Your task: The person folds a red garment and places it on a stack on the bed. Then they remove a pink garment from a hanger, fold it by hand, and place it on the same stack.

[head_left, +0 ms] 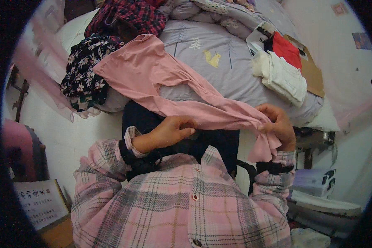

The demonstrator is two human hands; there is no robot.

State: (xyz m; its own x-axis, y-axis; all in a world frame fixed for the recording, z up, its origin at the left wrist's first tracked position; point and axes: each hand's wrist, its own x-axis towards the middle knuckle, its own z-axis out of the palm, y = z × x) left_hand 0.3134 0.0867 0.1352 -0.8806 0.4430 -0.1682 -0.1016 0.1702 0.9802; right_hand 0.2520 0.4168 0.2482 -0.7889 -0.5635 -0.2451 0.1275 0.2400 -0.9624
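Observation:
Pink leggings (182, 105) stretch from the bed toward me, waist at the far left and both legs running to the right. My right hand (277, 126) grips the leg ends, gathering the fabric in its fingers, and the cuffs hang below it. Along the near edge of one leg, my left hand (169, 131) is curled with thumb and forefinger close together at the cloth. Part of that edge is hidden behind the left hand.
On the bed (198, 45), a dark floral garment (84, 68) and a red-black plaid garment (124, 18) lie at the left. Folded white cloth (283, 78) and red cloth (286, 50) sit at the right by cardboard (313, 74). A printed board (41, 202) stands lower left.

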